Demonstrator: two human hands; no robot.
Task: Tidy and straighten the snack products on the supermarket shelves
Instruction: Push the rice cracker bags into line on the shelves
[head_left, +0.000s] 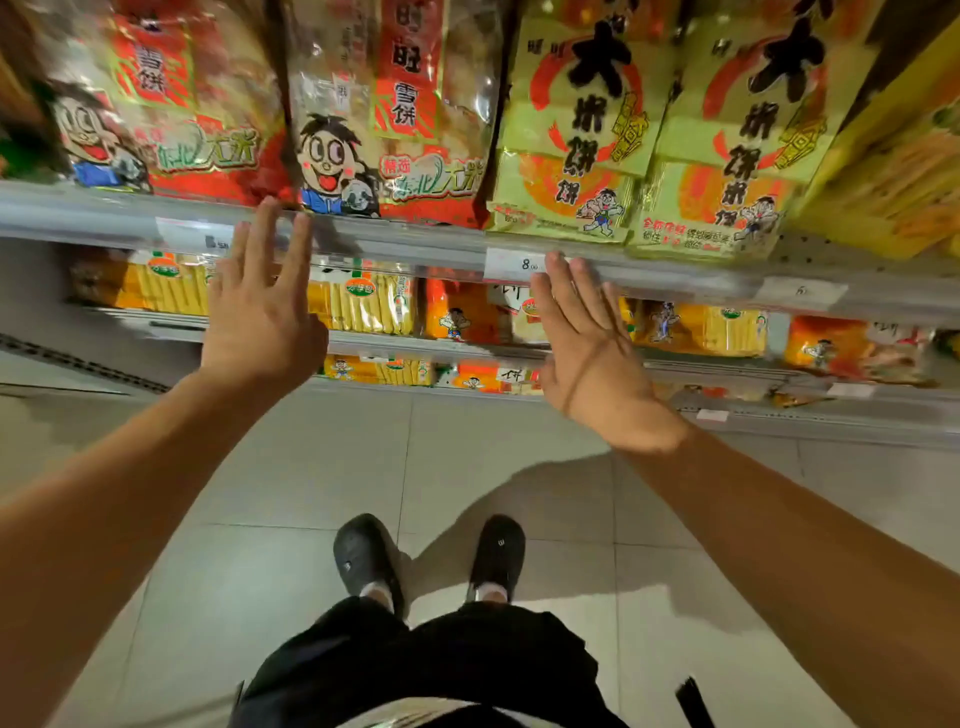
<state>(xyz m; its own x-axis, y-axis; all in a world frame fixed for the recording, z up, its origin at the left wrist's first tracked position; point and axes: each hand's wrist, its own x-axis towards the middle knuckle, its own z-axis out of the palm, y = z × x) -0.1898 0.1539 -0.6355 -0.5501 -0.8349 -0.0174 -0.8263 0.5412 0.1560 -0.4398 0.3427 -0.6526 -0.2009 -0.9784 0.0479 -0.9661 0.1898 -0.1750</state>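
**Crinkly plastic bags hanging over the shelf lip, so watch the push**

So we've got both hands up at the front edge of the top shelf (395, 244), holding nothing. Our left hand (262, 317) is flat with the fingers spread, fingertips right at the edge under the red rice cracker bags (384, 119). Our right hand (592, 353) is flat too, fingers straight, tips at the price tag (511, 264) below the yellow-green rice cracker bags (576, 130).

Both sets of bags stand upright along that front edge, and the bottoms of the yellow-green ones poke out past the lip a bit. That's where we think it could go sideways: push the bottoms back too hard and the tall bags may tip forward off the edge, since they look light and slippery. Nudging just one could also knock its neighbour crooked. Our fingers might catch the price tag and pop it out of the rail. Lower shelves (467, 353) hold more packs, so anything that drops could mess those up too.
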